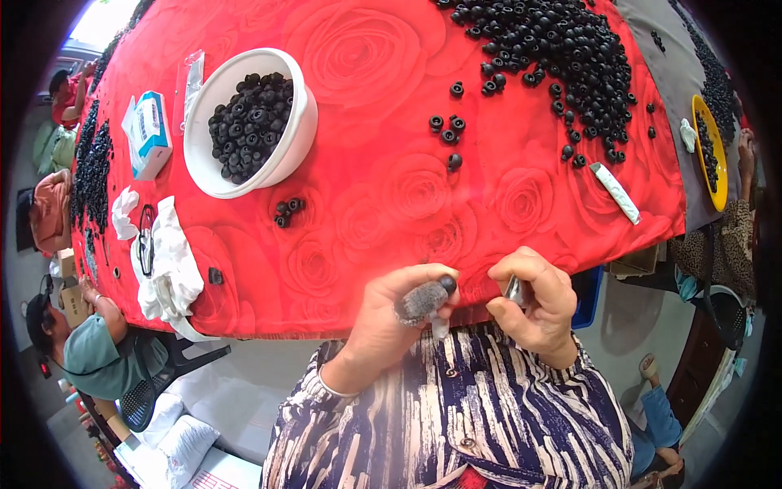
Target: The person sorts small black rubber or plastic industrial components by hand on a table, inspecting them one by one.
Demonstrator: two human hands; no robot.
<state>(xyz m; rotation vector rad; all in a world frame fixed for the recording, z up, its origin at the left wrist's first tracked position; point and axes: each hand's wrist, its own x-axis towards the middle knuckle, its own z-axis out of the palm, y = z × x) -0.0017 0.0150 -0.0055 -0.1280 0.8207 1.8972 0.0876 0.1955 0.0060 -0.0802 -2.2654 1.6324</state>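
Close to the table's near edge, my left hand [379,318] is closed around a small round black part [447,284], held at the fingertips. A grey fuzzy covering [423,302] wraps one of its fingers, and a small translucent piece [441,329] shows below. To its right, my right hand [538,306] grips a small shiny metal tool [515,290], mostly hidden by the fingers, so its kind is unclear. The hands are apart. Ahead lies a large heap of black ring-like parts [562,69], with several strays [449,136]. A white bowl [305,122] holds more of them.
A red rose-patterned cloth [358,204] covers the table. On the left are a tissue box [150,134], white cloth [175,277] and glasses [147,240]. A slim white packet [615,193] lies right. Farther right stands a yellow plate [699,114]. People sit at both sides.
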